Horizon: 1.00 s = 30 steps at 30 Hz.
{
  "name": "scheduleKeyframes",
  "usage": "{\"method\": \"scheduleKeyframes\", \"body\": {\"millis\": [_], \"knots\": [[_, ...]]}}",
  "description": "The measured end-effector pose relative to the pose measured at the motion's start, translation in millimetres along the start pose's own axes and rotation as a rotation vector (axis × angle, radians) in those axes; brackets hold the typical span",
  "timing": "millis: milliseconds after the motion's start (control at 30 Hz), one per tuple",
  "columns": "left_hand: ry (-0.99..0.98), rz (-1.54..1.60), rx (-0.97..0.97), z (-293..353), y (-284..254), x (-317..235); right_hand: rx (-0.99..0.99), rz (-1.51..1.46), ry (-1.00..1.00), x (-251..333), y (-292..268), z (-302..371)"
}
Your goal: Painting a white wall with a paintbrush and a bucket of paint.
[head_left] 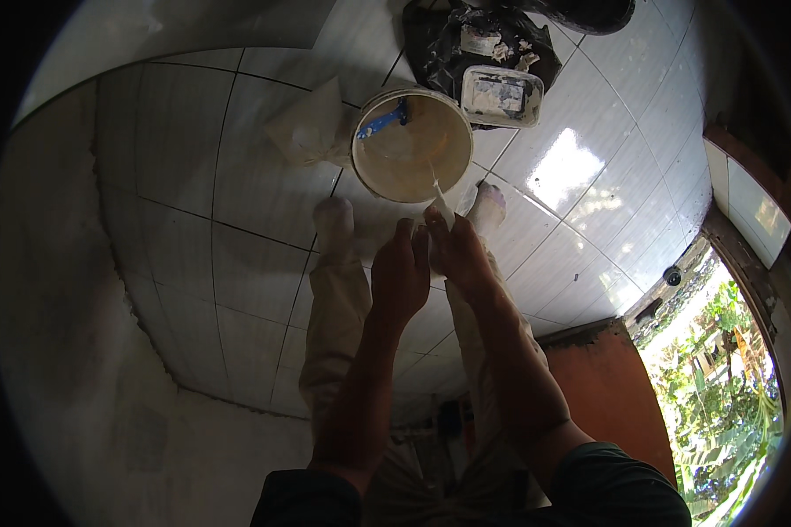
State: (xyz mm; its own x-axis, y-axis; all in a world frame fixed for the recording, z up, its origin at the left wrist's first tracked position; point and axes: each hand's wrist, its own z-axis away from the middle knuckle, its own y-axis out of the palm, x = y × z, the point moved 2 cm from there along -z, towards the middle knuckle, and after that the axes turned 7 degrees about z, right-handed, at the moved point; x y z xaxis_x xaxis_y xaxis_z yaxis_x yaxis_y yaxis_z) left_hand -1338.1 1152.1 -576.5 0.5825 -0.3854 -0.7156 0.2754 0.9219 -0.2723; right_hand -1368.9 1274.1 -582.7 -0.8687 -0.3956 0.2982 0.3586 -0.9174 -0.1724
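Observation:
Both of my hands are close together above the near rim of a round, pale bucket point(358, 162). My right hand point(459, 255) is closed around a limp white piece of cloth or thin plastic point(446, 209), its narrow tip pointing over the bucket. A thin pale line, a thread or a trickle, runs from that tip. My left hand point(402, 270) is closed beside the right one, and seems to grip the same piece; its fingertips are partly hidden. In the bucket, cloudy liquid surrounds a blue-handled tool point(383, 121) leaning at the far left inside wall.
A pale, part-filled plastic bag point(308, 127) lies left of the bucket. To its right are a smeared rectangular tub point(502, 97) and a black plastic bag point(435, 53) with debris. My feet flank the bucket on the tiled floor point(264, 202). An orange-brown panel point(608, 391) stands near the bright doorway.

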Motion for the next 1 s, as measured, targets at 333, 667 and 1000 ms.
{"method": "scheduleKeyframes", "body": {"millis": [333, 667, 1000], "knots": [[-0.068, -0.043, 0.007, -1.3, -1.2, -9.4, -0.07, -0.055, -0.045, 0.9, 1.1, 1.3], [-0.011, -0.154, -0.021, -0.3, -1.5, -2.2, -0.074, -0.024, -0.003, -7.6, 7.3, -6.5], [-0.029, -0.182, 0.023, 0.3, -1.5, 0.9, -0.08, 0.035, -0.196, -27.8, 14.6, -16.5]]}}
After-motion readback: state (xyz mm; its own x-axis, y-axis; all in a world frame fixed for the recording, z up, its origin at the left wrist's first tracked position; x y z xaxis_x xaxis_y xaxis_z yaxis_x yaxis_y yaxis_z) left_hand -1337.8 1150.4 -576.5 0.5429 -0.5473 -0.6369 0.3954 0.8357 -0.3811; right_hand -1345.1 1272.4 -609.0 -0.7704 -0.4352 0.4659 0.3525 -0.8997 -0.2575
